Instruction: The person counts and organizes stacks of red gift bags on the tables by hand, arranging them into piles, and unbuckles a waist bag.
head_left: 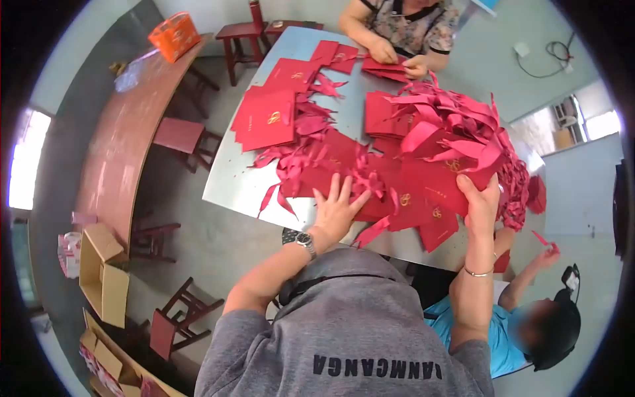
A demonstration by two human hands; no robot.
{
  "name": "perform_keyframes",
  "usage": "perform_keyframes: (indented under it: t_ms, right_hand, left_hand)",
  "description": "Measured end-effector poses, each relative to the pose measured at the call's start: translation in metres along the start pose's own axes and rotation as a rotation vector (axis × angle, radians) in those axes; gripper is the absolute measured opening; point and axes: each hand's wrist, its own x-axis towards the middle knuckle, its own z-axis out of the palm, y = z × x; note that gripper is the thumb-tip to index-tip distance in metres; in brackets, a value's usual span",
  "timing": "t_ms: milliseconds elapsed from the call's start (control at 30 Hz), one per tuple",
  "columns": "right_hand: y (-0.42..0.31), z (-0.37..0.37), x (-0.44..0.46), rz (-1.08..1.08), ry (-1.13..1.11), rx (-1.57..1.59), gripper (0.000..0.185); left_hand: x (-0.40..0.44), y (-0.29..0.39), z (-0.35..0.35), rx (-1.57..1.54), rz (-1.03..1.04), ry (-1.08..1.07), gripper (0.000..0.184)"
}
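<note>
My left hand (337,210), with a watch at the wrist, lies with fingers spread on red bags and ribbons at the table's near side. My right hand (481,198), with a bracelet at the wrist, grips the edge of a red bag (440,171) with gold print, thumb on top. Pink ribbons (463,126) are heaped over the bags beyond it. More red bags (405,202) lie between my hands. A fanned stack of red bags (266,119) rests at the left of the table.
The pale table (228,173) has a near left corner. Across it a person's hands (399,61) hold red bags; a person in blue (506,331) sits at right. Left are stools (180,135), a long brown table (122,149), an orange basket (175,36) and cardboard boxes (104,278).
</note>
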Motion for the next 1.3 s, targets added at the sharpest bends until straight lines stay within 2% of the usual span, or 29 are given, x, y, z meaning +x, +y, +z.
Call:
perform_keyframes:
  t_ms: [67,133,167,200,267,300,333,400,467,500,533,600,667,700,733,800,900,967,1033,1100,1133,1200,1233,1300]
  right_hand:
    - [0.001,0.011,0.001,0.026,-0.024,0.012,0.052]
    - [0.0,0.024,0.0,-0.02,-0.079,-0.002,0.053]
    - [-0.004,0.036,-0.002,-0.005,-0.067,-0.007,0.055]
    - [-0.004,0.048,-0.002,-0.004,-0.088,0.002,0.055]
    - [-0.003,0.069,-0.002,0.007,-0.201,-0.093,0.05]
    - [-0.002,0.08,-0.001,-0.084,-0.243,-0.264,0.051]
    - [-0.012,0.101,-0.001,-0.075,-0.34,-0.267,0.058]
    - [-0.016,0.14,-0.002,-0.188,-0.425,-0.413,0.064]
    - [-0.026,0.186,-0.01,-0.113,-0.558,-0.267,0.063]
    - [-0.018,0.207,-0.011,-0.26,-0.577,-0.394,0.067]
    - [-0.02,0.226,-0.014,-0.501,-0.57,-0.519,0.068]
    - [-0.034,0.268,-0.016,-0.482,-0.726,-0.635,0.067]
    - [-0.019,0.31,-0.019,-0.545,-0.832,-0.76,0.069]
    - [-0.009,0.33,-0.024,-0.448,-0.905,-0.917,0.073]
    - [0.013,0.346,-0.029,-0.47,-0.942,-1.052,0.083]
    - [0.012,0.362,-0.033,-0.617,-0.904,-1.103,0.093]
    - [0.017,0.36,-0.036,-0.678,-0.833,-1.006,0.101]
    - [0.014,0.363,-0.037,-0.665,-0.826,-1.035,0.1]
    - [0.017,0.364,-0.039,-0.658,-0.838,-1.059,0.099]
    - [0.023,0.365,-0.04,-0.612,-0.828,-1.075,0.09]
    - [0.026,0.365,-0.04,-0.609,-0.831,-1.073,0.09]
    - [0.029,0.367,-0.04,-0.584,-0.804,-1.095,0.079]
    - [0.029,0.368,-0.038,-0.584,-0.813,-1.103,0.07]
    - [0.025,0.369,-0.028,-0.606,-0.82,-1.08,0.067]
  left_hand:
    - [-0.003,-0.003,-0.019,-0.062,0.051,-0.055,0.082]
    - [-0.012,-0.014,-0.034,-0.06,0.139,-0.145,0.084]
    - [-0.022,-0.02,-0.039,-0.103,0.166,-0.116,0.083]
    - [-0.034,-0.024,-0.05,-0.177,0.175,-0.049,0.071]
    - [-0.072,-0.043,-0.048,-0.59,0.065,0.14,0.053]
    - [-0.094,-0.046,-0.06,-0.655,-0.156,0.199,0.043]
    - [-0.115,-0.049,-0.073,-0.714,-0.377,0.259,0.034]
    - [-0.147,-0.071,-0.089,-0.909,-0.556,0.605,0.03]
    - [-0.159,-0.099,-0.114,-1.146,-0.656,0.904,0.037]
    - [-0.165,-0.122,-0.123,-1.137,-0.642,0.89,0.037]
    - [-0.169,-0.147,-0.128,-1.222,-0.654,0.976,0.039]
    - [-0.162,-0.181,-0.142,-1.309,-0.598,1.069,0.041]
    - [-0.155,-0.211,-0.141,-1.291,-0.535,0.961,0.042]
    - [-0.147,-0.226,-0.132,-1.355,-0.499,0.893,0.046]
    - [-0.142,-0.24,-0.131,-1.369,-0.491,0.892,0.046]
    - [-0.135,-0.264,-0.126,-1.391,-0.523,0.786,0.051]
    - [-0.134,-0.282,-0.116,-1.415,-0.596,0.582,0.058]
    - [-0.119,-0.296,-0.115,-1.424,-0.597,0.5,0.061]
    - [-0.1,-0.298,-0.113,-1.446,-0.487,0.461,0.064]
    - [-0.089,-0.296,-0.11,-1.454,-0.382,0.431,0.067]
    - [-0.088,-0.294,-0.108,-1.454,-0.386,0.43,0.067]
    - [-0.087,-0.292,-0.105,-1.533,-0.313,0.167,0.061]
    - [-0.087,-0.289,-0.104,-1.554,-0.343,0.2,0.063]
    - [-0.087,-0.287,-0.117,-1.605,-0.336,0.195,0.066]
